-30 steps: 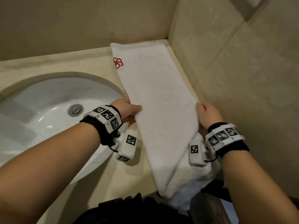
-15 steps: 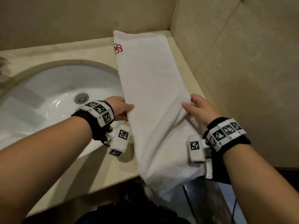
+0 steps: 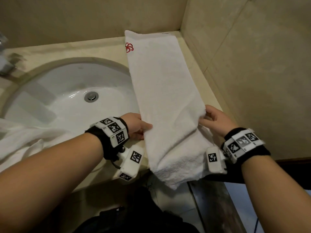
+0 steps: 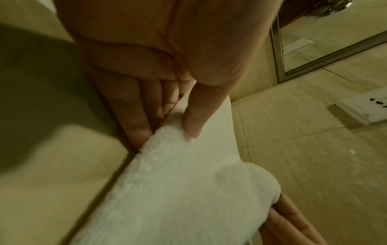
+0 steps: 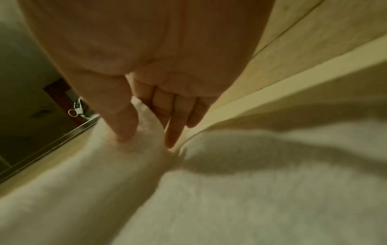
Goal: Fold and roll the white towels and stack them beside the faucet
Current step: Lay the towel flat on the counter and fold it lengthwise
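A long white towel (image 3: 161, 91), folded into a narrow strip with a red logo at its far end, lies on the beige counter (image 3: 70, 51) right of the sink, its near end hanging over the counter's front edge. My left hand (image 3: 143, 128) pinches the towel's left edge, thumb on top and fingers underneath (image 4: 167, 131). My right hand (image 3: 206, 115) pinches the right edge (image 5: 144, 139) and lifts it into a small bunch. Part of the faucet (image 3: 3, 52) shows at the far left edge.
The white sink (image 3: 50, 101) with its metal drain (image 3: 91, 96) fills the left. Another crumpled white towel (image 3: 21, 140) lies at the sink's near-left rim. Tiled walls (image 3: 244, 73) close in behind and to the right. A wall socket (image 4: 366, 107) shows in the left wrist view.
The right hand shifted from gripping the towel's edge near the counter front to pinching it farther up. The towel slid farther onto the counter, with less hanging over the front. The left hand kept its pinch.
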`<state>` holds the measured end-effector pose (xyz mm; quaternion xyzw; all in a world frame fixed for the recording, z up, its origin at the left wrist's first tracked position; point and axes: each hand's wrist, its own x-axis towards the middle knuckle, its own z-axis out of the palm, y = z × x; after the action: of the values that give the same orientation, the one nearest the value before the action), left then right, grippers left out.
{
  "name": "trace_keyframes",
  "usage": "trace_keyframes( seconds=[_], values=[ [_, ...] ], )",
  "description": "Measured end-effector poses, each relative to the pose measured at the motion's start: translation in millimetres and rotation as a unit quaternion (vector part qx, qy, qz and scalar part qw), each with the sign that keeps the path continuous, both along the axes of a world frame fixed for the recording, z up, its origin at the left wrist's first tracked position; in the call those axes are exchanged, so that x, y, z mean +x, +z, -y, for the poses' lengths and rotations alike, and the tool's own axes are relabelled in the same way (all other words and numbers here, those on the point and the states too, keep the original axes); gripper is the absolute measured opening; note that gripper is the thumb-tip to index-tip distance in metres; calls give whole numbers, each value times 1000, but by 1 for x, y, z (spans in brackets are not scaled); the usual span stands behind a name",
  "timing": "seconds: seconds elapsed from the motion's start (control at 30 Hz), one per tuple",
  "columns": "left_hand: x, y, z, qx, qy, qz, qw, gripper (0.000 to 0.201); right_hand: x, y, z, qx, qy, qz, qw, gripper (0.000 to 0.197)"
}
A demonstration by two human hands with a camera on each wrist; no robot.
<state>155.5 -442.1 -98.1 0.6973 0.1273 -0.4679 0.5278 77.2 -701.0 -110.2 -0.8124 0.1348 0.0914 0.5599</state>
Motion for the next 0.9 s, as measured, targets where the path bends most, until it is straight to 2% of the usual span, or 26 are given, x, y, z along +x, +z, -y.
trace_keyframes(
  seconds=[0.07,0.1,0.17,0.27,0.3,0.33,0.37,0.4,0.43,0.47,0.5,0.57,0.63,0.8,0.9],
  values=[
    [-5,0,-1,2,-8,-2,1000,8,0,-1,2,-65,-11,21,998,11],
    [-7,-1,-2,6,-12,0,1000,12,-1,-1,4,-92,-27,33,995,7],
    [-9,-2,-4,11,-13,2,1000,19,-7,0,8,-139,-63,47,987,16],
    [-10,1,-5,9,-14,-5,1000,17,-22,1,8,-180,-115,28,976,31],
    [-11,2,-5,9,-13,-8,1000,14,-27,0,8,-152,-116,17,981,28],
    [-12,3,-5,8,-13,-11,1000,11,-33,0,6,-87,-103,-1,991,17],
    [-13,4,-6,9,-15,-12,1000,10,-37,1,4,-12,-74,-23,997,14],
    [-15,3,-6,9,-18,-13,1000,9,-40,-1,4,40,-45,-43,997,32],
    [-19,3,-6,8,-21,-14,1000,8,-42,-3,5,54,-13,-57,997,47],
    [-21,3,-6,5,-24,-16,1000,8,-43,-4,5,22,4,-62,998,50],
    [-24,3,-7,3,-26,-17,1000,8,-42,-5,6,-26,11,-53,998,46],
    [-29,2,-8,5,-30,-16,999,8,-39,-4,5,-115,4,-11,993,25],
    [-35,1,-9,12,-33,-11,999,7,-38,0,3,-160,-19,22,987,14],
    [-50,-3,-14,3,-23,-2,1000,22,-50,15,1,-185,-109,68,974,21],
    [-59,-5,-12,4,-17,35,999,29,-57,19,-3,-230,-110,-1,967,26]
  ],
)
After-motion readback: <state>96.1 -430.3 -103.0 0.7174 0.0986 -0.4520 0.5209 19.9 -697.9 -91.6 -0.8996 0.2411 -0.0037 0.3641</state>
